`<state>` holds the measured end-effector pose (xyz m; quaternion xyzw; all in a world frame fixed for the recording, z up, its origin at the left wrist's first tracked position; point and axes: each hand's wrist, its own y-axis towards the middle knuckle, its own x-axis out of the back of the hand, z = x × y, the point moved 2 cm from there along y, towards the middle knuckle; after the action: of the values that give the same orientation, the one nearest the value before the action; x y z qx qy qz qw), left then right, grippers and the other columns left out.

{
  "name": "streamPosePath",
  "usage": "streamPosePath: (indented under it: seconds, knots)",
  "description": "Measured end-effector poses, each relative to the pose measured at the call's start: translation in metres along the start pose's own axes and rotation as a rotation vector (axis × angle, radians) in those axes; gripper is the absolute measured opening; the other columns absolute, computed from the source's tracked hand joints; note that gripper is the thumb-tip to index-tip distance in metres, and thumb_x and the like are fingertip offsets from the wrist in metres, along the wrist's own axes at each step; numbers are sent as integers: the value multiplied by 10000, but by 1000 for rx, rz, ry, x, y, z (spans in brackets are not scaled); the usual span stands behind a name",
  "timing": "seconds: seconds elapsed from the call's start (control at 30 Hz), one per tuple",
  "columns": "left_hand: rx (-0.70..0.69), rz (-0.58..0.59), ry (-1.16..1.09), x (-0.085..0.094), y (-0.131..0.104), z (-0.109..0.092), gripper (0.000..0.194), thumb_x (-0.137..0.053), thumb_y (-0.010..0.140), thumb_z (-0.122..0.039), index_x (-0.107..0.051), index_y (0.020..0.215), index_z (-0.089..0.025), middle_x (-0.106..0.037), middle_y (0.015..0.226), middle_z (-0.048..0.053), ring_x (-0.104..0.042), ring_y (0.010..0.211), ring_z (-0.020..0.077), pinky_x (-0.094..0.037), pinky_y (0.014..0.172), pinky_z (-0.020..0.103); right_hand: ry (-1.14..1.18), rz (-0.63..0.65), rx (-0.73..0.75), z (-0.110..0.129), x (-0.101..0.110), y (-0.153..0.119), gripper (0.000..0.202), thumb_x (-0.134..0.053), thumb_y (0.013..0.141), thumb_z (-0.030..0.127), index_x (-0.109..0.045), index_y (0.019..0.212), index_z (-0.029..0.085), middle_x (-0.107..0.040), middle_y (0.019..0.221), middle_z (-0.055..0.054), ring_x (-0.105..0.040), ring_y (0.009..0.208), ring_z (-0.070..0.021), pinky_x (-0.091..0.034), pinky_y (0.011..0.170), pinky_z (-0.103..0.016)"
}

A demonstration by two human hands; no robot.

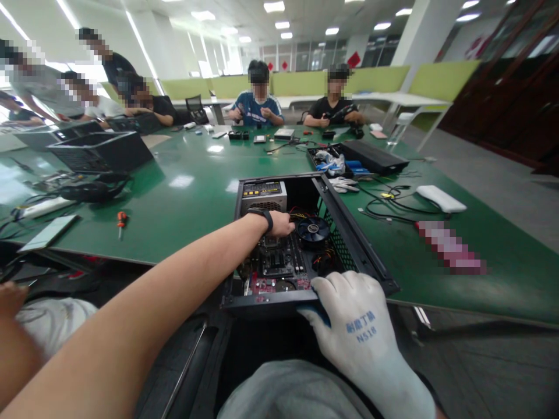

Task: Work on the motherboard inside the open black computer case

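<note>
An open black computer case lies on its side at the table's near edge, its front rim jutting over it. My bare left hand, a black band at its wrist, reaches inside between the power supply and a round black fan. Its fingers are curled beside some coloured wires; whatever they hold is hidden. Below the hand shows the motherboard, with a red strip near the rim. In a white work glove, my right hand grips the case's near edge, thumb underneath.
An orange-handled screwdriver lies on the green table at left. Right of the case are black cables, a white power bank-like block and a black tray with gloves. Several people sit or stand around the table.
</note>
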<state>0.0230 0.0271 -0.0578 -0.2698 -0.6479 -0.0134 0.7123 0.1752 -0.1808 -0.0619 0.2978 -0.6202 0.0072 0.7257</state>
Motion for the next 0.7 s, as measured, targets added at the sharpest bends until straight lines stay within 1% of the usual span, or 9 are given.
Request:
streamPosePath:
  seconds: [0.07, 0.17, 0.23, 0.3, 0.37, 0.43, 0.5, 0.63, 0.7]
  knots:
    - [-56, -41, -7, 7, -7, -2, 536, -274, 1039, -424, -618, 1312, -116, -662, 1344, 187, -661, 1179, 262, -478, 969, 317, 10, -19, 3, -1, 0, 1, 251, -782, 773, 387, -645, 919, 235, -602, 798, -35, -473, 777, -246, -238, 728, -376]
    - [-108, -135, -61, 21, -17, -2, 511, -228, 1054, -412, -634, 1220, -151, -693, 1278, 148, -679, 1102, 240, -472, 931, 310, 18, -15, 7, -6, -3, 7, 236, -765, 801, 390, -647, 931, 234, -612, 815, -35, -489, 792, -248, -245, 734, -375]
    - [-111, -238, -111, 33, -23, 1, 503, -215, 1060, -421, -636, 1156, -163, -712, 1206, 131, -683, 1053, 232, -471, 899, 308, 7, 7, 9, -13, -6, 18, 244, -738, 834, 432, -648, 938, 230, -624, 837, -40, -503, 814, -250, -251, 742, -373]
    - [-114, -349, -148, 44, -27, 7, 474, -220, 1064, -413, -628, 1099, -176, -717, 1147, 120, -679, 1029, 231, -463, 884, 312, -20, 33, 9, -23, -11, 35, 277, -695, 871, 479, -649, 958, 220, -640, 875, -51, -519, 852, -253, -260, 758, -371]
    - [-83, -447, -189, 55, -29, 17, 429, -237, 1064, -396, -612, 1061, -188, -716, 1103, 113, -674, 1015, 235, -455, 877, 320, -61, 67, 7, -33, -18, 59, 328, -654, 895, 522, -648, 988, 206, -654, 921, -66, -535, 899, -255, -270, 778, -368]
    - [-10, -530, -260, 62, -31, 28, 388, -267, 1060, -403, -592, 1044, -191, -715, 1059, 113, -670, 996, 243, -453, 864, 327, -110, 103, -1, -44, -28, 88, 381, -621, 905, 563, -644, 1009, 197, -663, 961, -85, -547, 936, -261, -280, 789, -369]
    - [57, -597, -334, 67, -33, 38, 348, -314, 1052, -421, -573, 1042, -189, -714, 1028, 114, -665, 974, 247, -453, 848, 330, -132, 107, -12, -55, -39, 120, 405, -602, 913, 568, -639, 1033, 183, -670, 1005, -111, -558, 968, -270, -297, 803, -376]
    - [123, -666, -415, 70, -36, 52, 261, -374, 1037, -381, -547, 1014, -188, -706, 1008, 115, -651, 939, 240, -453, 821, 334, -162, 127, -23, -73, -64, 186, 457, -566, 939, 558, -635, 1119, 144, -667, 1098, -163, -577, 1057, -292, -374, 873, -398]
    - [141, -695, -435, 69, -36, 57, 230, -379, 1034, -354, -536, 989, -193, -700, 999, 112, -645, 924, 237, -454, 811, 339, -182, 139, -34, -80, -75, 217, 478, -567, 947, 555, -628, 1176, 140, -654, 1161, -148, -583, 1108, -279, -426, 942, -426]
